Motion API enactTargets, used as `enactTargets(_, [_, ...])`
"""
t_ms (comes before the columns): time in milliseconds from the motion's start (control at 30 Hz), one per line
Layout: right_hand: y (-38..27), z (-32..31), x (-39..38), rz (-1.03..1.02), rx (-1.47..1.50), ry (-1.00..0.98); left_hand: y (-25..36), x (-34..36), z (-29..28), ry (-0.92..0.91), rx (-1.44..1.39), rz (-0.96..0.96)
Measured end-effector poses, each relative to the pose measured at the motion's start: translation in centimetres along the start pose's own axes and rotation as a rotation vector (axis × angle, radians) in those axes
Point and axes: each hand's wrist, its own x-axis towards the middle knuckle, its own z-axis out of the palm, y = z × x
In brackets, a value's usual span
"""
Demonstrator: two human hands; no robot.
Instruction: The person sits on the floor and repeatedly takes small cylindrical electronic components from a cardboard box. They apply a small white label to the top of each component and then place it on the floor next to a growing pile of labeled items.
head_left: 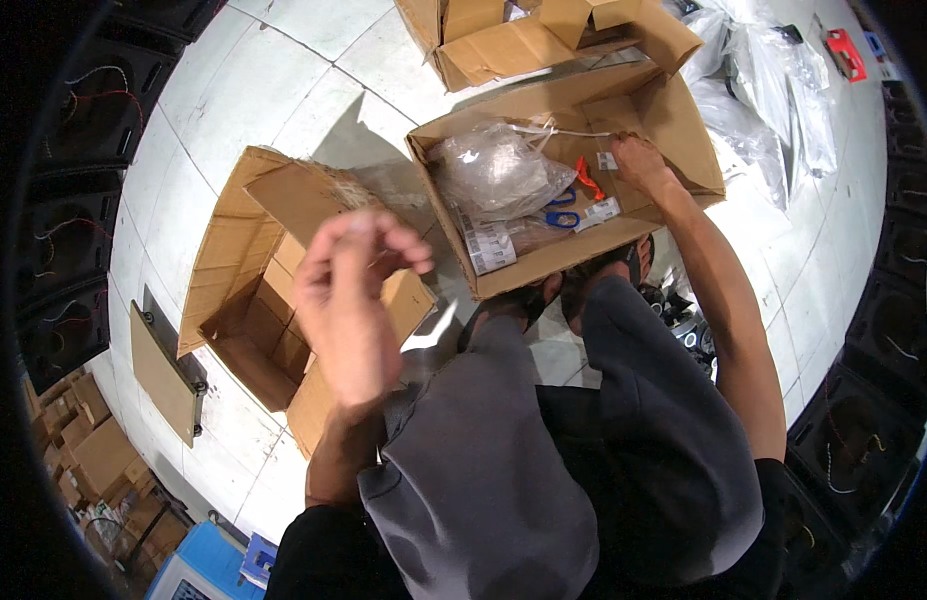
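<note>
An open cardboard box (699, 165) stands in front of my feet. My right hand (639, 163) reaches into its right side, fingers closed at the end of a thin white strip (579, 133). That strip runs left toward a clear plastic bag (499, 170) of pale contents. Beside the bag lie blue-handled scissors (562, 218), an orange-red piece (589, 180) and white printed labels (492, 248). My left hand (349, 300) is raised over a second open cardboard box (249, 325). It is slightly blurred, its fingers loosely curled and apart, with nothing visible in them.
Another cardboard box (524, 50) stands beyond the first. Clear plastic bags (764, 100) lie at the far right, near a red object (846, 55). A flat wheeled board (166, 375) is on the left. Black speaker-like cabinets (69, 240) with loose wires line both sides.
</note>
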Motion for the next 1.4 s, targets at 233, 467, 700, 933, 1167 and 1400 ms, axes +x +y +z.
enactTargets(233, [1.7, 0.0, 0.3, 0.002, 0.187, -0.092, 0.0, -0.5, -7.9, 0.216, 0.144, 0.070])
enactTargets(467, [0.8, -8.3, -3.0, -0.096, 0.360, 0.208, -0.4, -1.1, -13.4, 0.394, 0.253, -0.018])
enactTargets(700, [-4.5, -23.4, -13.2, -0.167, 0.709, 0.371, -4.4, 1.1, -21.2, 0.157, 0.813, -0.143])
enactTargets(933, [-11.6, -32.8, -23.6, -0.221, 0.520, 0.388, -7.4, 4.6, -19.6, -0.146, 1.288, -0.036])
enactTargets(1167, [-15.1, -31.5, -24.7, -0.270, 0.610, 0.439, -13.1, 8.7, -18.4, -0.480, 1.535, 0.092])
enactTargets(1400, [-13.1, -31.1, -24.1, -0.064, 0.898, 0.396, -14.7, 7.8, -18.9, -0.297, 1.492, 0.350])
